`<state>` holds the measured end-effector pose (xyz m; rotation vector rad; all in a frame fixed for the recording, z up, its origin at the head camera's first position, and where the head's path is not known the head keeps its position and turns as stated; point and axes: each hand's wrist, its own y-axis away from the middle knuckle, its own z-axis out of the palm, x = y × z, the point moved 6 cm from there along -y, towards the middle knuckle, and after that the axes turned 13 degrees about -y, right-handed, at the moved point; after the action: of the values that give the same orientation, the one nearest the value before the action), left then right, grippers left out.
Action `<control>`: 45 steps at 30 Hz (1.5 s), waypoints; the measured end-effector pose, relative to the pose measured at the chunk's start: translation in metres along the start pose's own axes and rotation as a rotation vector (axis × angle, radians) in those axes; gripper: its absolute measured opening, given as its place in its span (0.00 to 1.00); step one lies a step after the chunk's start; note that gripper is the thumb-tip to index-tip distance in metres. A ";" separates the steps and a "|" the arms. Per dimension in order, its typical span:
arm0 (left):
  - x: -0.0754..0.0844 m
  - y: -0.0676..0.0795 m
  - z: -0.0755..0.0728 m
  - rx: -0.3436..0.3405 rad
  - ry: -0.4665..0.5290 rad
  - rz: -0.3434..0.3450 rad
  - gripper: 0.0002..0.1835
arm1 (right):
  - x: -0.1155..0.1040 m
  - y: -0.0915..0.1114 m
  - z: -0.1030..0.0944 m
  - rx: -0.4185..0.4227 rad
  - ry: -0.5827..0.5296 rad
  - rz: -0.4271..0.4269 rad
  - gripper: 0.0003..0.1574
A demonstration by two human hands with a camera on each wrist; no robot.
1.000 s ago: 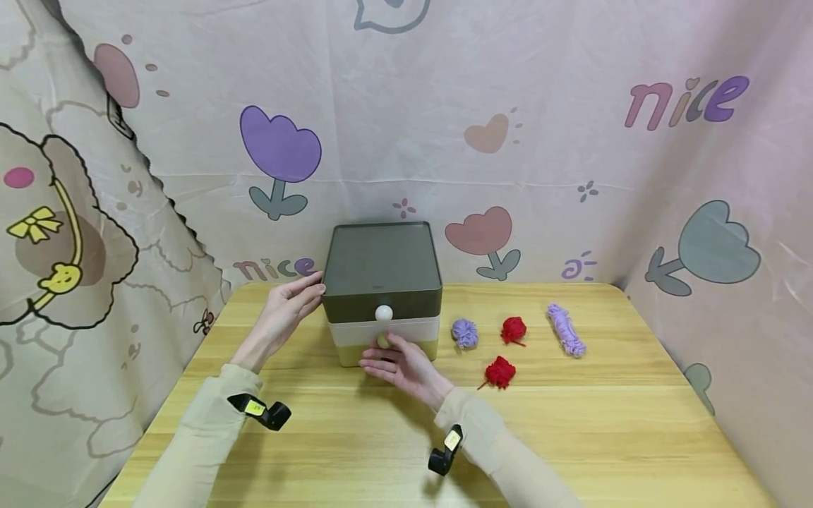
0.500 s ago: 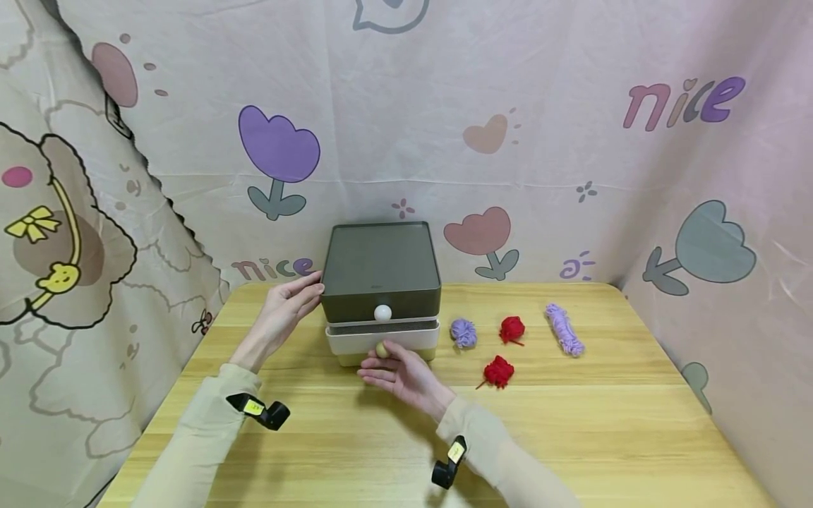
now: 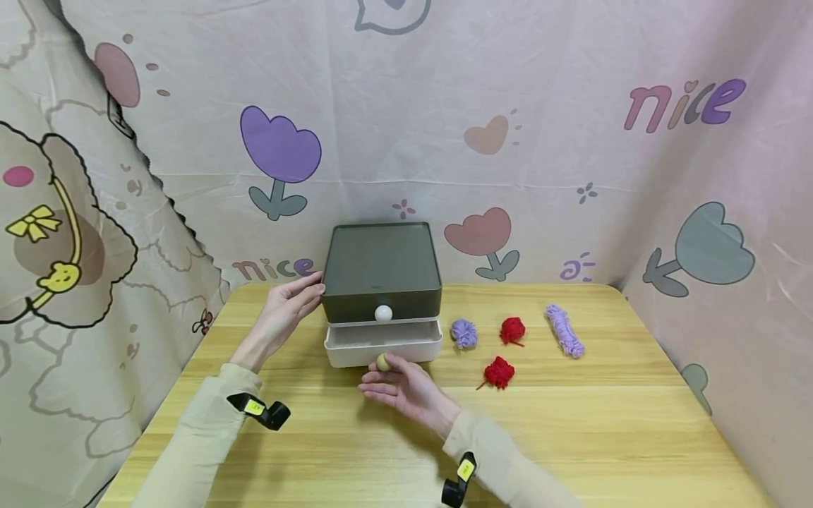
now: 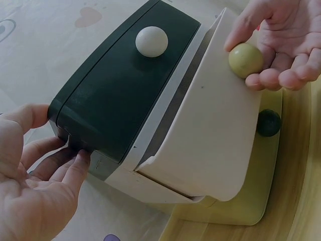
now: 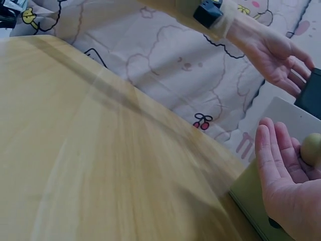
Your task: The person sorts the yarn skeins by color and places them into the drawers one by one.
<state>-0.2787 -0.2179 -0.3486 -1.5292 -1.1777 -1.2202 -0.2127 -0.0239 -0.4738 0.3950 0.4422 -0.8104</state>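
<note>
Drawer (image 3: pixel 352 355), white and partly out, juts toward the near side from the middle of a cabinet (image 3: pixel 381 261) on the far part of the table (image 3: pixel 603 437). I see the right hand (image 3: pixel 413 396) pinching its olive knob (image 3: pixel 382 363); my feed shows the left hand (image 3: pixel 284 312), fingers mostly straight, touching the cabinet's left side. To the right lie a purple yarn ball (image 3: pixel 464 334), two red yarn balls (image 3: pixel 499 372) and a purple skein (image 3: pixel 564 330).

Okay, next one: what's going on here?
A person's right hand pinches the yellow-green knob of the white middle drawer, which stands partly open. The left hand touches the side of the dark top section. To the right on the wooden table lie two red yarn balls, a purple yarn ball and a purple yarn bundle.
</note>
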 end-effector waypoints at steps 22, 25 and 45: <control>0.000 0.000 0.000 0.002 -0.039 -0.001 0.31 | 0.024 0.034 0.005 -0.084 0.026 0.089 0.23; 0.000 0.000 0.000 0.002 -0.049 -0.003 0.31 | 0.028 0.038 0.007 -0.092 0.025 0.102 0.23; -0.001 -0.001 -0.001 -0.006 -0.065 0.004 0.31 | 0.045 0.056 0.009 -0.088 0.008 0.147 0.23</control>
<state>-0.2795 -0.2186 -0.3492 -1.5852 -1.2134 -1.1806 -0.1406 -0.0200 -0.4800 0.3445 0.4494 -0.6442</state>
